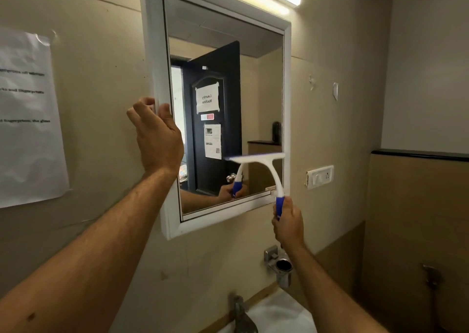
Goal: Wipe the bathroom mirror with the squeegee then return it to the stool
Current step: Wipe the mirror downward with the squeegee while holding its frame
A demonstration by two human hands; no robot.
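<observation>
Fingers [142, 107] of left hand [157, 140] partly behind mirror [228, 79] frame.

Squeegee blade [256, 157]: left end smeared by motion blur
Squeegee grip [280, 204]: lower part hidden inside the right hand [289, 222]
Paper notice [26, 114]: cut by the left edge — print too blurred to read
Sink [276, 315]: cut off by the bottom edge
Stool: out of view

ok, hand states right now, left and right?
Left hand: grips the left edge of the white-framed wall mirror.
Right hand: holds the white squeegee by its blue handle.
</observation>
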